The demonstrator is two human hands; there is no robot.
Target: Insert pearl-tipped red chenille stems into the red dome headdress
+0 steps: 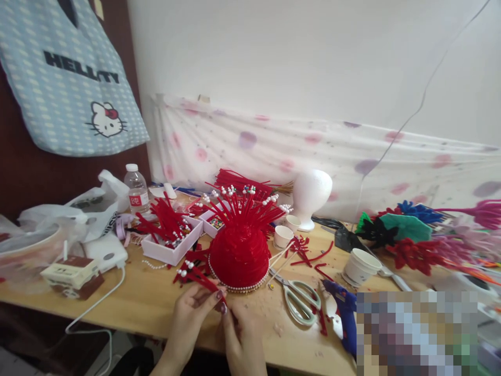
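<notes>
Fingers and thumb of my left hand [194, 309] are closed on a small bunch of red pipe cleaners [204, 281], tipped with white pearl beads at the far left end. My right hand [243, 334] pinches the near end of the same bunch, its fingertips meeting those of the left. Just beyond stands a red fuzzy domed headpiece [239, 256] with a string of pearls around its base. Red stems fan upward from its top, ending in pearls and a few coloured beads. Part of the held bunch is hidden by my fingers.
Scissors [299, 303] and a blue glue gun [342, 313] lie to the right, near a paper cup [362, 266]. A white box [172, 253] holds red stems. A foam head [311, 196], plastic bottle [136, 190] and fuzzy flowers [410, 230] stand around. One lower-right patch is pixelated.
</notes>
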